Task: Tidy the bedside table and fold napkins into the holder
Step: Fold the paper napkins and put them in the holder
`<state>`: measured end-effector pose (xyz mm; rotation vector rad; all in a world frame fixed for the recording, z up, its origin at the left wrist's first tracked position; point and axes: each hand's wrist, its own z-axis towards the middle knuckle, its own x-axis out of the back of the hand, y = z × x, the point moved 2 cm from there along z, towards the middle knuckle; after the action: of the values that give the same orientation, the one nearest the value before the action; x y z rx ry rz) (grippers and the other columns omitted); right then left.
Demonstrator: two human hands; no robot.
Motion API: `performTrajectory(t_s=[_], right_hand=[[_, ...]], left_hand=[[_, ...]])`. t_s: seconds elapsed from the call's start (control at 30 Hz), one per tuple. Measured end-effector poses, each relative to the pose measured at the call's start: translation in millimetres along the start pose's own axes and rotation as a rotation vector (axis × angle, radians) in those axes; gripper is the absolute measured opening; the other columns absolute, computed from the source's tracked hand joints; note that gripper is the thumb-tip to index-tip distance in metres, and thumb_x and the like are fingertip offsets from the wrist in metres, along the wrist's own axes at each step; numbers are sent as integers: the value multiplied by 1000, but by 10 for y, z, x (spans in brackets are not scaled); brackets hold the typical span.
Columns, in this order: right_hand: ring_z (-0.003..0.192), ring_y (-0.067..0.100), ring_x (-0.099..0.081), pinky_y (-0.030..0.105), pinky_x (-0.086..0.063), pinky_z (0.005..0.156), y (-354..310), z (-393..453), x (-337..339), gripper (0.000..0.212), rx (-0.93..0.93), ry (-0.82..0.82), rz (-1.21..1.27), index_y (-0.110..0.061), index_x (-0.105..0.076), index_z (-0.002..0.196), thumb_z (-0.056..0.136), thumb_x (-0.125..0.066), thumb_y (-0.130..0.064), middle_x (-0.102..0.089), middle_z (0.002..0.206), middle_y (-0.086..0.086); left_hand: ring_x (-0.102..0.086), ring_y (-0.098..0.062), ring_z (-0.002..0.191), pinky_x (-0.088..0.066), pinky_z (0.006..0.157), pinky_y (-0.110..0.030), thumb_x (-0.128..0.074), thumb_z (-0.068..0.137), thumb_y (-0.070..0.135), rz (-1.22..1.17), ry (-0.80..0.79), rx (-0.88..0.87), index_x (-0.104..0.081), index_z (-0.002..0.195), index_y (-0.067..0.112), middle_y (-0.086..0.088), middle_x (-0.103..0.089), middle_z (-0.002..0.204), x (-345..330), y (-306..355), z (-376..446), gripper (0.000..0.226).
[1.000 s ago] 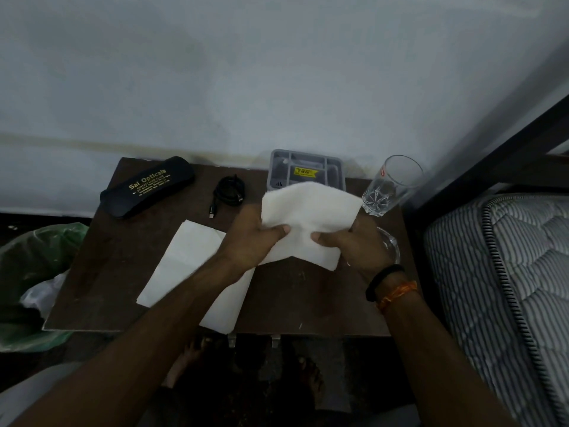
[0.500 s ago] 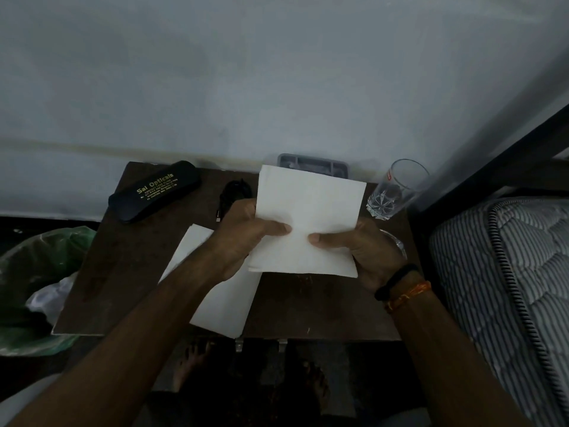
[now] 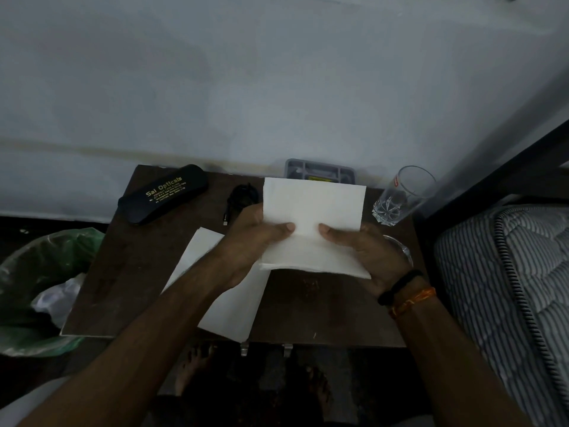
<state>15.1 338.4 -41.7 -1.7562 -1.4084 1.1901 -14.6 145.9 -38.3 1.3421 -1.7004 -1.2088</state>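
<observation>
A dim wall backed the dark tabletop (image 3: pixel 147 272). Both hands pinched a napkin (image 3: pixel 314 223) above its middle, left hand (image 3: pixel 246 241) and right hand (image 3: pixel 366 248) thumbs on top. The holder (image 3: pixel 320 172) sat at the back edge, straight beyond the napkin, roughly equidistant from both hands. A second napkin (image 3: pixel 228 303) lay flat near the front edge.

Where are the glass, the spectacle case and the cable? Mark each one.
glass (image 3: pixel 400 195), head view, on its clear side wall.
spectacle case (image 3: pixel 163 194), head view, on the lid by the gold lettering.
cable (image 3: pixel 243 194), head view, on the black coil.
</observation>
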Motion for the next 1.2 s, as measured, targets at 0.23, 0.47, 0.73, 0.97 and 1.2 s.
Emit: performTrajectory(t_s=[0.23,0.47,0.73,0.97,1.2], right_hand=[[109,39,-66,52,-54,92,-12,-9,-20,37,-19,73,-116,-4,-66,120,84,-71,-9,-71,115,16],[105,34,-68,48,-58,83,-69,-72,-65,41,-5,-9,-85,-7,-64,121,82,-69,3,-71,115,14],[101,25,-71,30,-61,73,-138,-90,-99,18,-23,-128,156,-6,-76,75,57,-75,-6,-75,103,12],[97,21,-73,24,-59,65,-170,-79,-44,17,-23,-156,238,-8,-67,53,68,-59,-2,-75,101,11],[101,31,-71,34,-61,77,-162,-23,29,37,-54,-98,237,-7,-61,47,70,-42,14,-72,109,18]], left_hand=[[-63,-14,96,-53,75,-27,-63,90,7,-21,23,35,-62,110,25,1,-67,108,-22,1,17,27],[-63,-19,109,-54,95,-41,-73,83,10,5,7,1,-59,126,20,-2,-67,119,-12,5,-23,47],[-70,-20,81,-60,67,-28,-58,85,-10,-199,-110,-98,-75,79,8,-8,-72,85,54,110,-52,26],[-68,-16,86,-60,70,-28,-50,88,-12,-248,-129,-148,-77,60,16,-5,-72,86,70,121,-21,48],[-66,-20,90,-59,79,-35,-50,88,-13,-154,-101,-247,-78,60,20,-1,-73,85,134,148,-13,52]])
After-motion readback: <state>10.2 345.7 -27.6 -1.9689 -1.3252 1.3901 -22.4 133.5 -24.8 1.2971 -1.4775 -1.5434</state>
